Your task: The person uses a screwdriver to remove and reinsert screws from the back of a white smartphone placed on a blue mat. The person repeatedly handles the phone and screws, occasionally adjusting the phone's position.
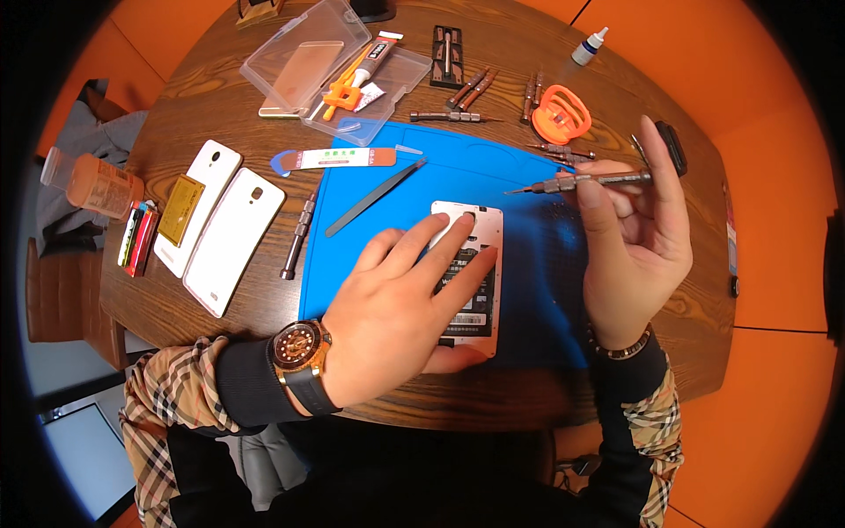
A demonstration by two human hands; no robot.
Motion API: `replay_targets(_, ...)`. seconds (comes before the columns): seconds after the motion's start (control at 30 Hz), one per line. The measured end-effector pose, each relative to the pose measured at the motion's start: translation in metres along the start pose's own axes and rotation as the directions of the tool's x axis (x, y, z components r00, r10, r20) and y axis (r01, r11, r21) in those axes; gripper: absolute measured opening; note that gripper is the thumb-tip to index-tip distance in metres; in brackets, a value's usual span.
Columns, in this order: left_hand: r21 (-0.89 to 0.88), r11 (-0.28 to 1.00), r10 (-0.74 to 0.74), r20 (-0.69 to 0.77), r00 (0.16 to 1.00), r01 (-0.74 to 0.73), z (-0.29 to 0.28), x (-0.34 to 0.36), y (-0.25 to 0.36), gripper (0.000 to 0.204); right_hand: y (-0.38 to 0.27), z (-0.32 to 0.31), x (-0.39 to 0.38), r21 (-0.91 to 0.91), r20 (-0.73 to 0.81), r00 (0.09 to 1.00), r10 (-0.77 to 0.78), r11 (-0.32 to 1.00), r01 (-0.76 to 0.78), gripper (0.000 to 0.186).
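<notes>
- I look down on a round wooden table (pixel 220 97) with orange walls around it; a blue work mat (pixel 537 282) covers the middle part in front of me.
- The opened phone (pixel 471 273) lies flat on the mat, back side up and without its cover, so the inner frame and the battery label are showing.
- My left hand (pixel 396 308) is spread flat over the phone, fingers open and pressing it down; it closes around nothing.
- I judge the phone as light and stiff, but fragile where it is open. On the mat it should not slip much, and I would hold it by the metal edges, not by the inner parts.
- My right hand (pixel 629 238) is raised beside the phone, to its right. Thumb and fingers are closed on a thin screwdriver (pixel 576 182) that lies nearly level, its tip pointing left above the top of the phone and not touching it.
- The screwdriver looks slim, hard and smooth; it can roll in the fingers, so the grip near the knurled part seems best.
- Near the phone, on the mat, lie dark tweezers (pixel 374 198) and a flat pry tool (pixel 334 159).
- To the left, off the mat, two white back covers (pixel 231 242) rest side by side, with a second driver handle (pixel 299 236) beside them.
- Farther up are a clear plastic box (pixel 304 66), loose driver bits (pixel 471 88), an orange suction cup (pixel 561 114) and a small dropper bottle (pixel 588 46).
</notes>
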State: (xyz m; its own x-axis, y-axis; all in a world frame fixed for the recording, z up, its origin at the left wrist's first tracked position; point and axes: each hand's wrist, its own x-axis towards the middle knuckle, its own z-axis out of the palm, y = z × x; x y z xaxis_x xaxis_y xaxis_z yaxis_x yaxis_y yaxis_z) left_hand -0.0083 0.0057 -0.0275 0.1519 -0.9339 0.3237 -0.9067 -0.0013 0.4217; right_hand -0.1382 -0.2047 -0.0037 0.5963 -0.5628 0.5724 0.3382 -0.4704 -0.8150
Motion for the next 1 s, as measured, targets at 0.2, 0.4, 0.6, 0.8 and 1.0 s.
replay_targets(0.2,0.049,0.999,0.025,-0.013,1.000,-0.024,0.001,-0.002,-0.001,0.081,0.010,0.026,0.009,-0.107,0.123,0.985,-0.123,0.985,0.136,0.063)
replay_targets(0.4,0.027,0.999,0.025,0.001,1.000,-0.025,-0.001,-0.003,-0.003,0.081,0.013,0.039,0.015,-0.275,0.166,0.958,-0.234,0.922,0.273,0.064)
replay_targets(0.6,0.017,1.000,-0.001,0.037,0.999,0.000,-0.002,-0.002,-0.001,0.085,0.007,0.026,0.022,-0.223,0.147,0.970,-0.192,0.949,0.221,0.062)
replay_targets(0.8,0.043,0.999,-0.022,0.092,0.996,0.018,-0.005,0.000,0.001,0.086,0.007,0.005,0.022,-0.276,0.165,0.980,-0.108,0.949,0.151,0.065)
replay_targets(1.0,0.056,0.998,-0.046,0.167,0.985,0.037,-0.009,0.000,0.002,0.084,0.009,0.001,0.020,-0.158,0.183,0.983,0.009,0.987,0.020,0.067)
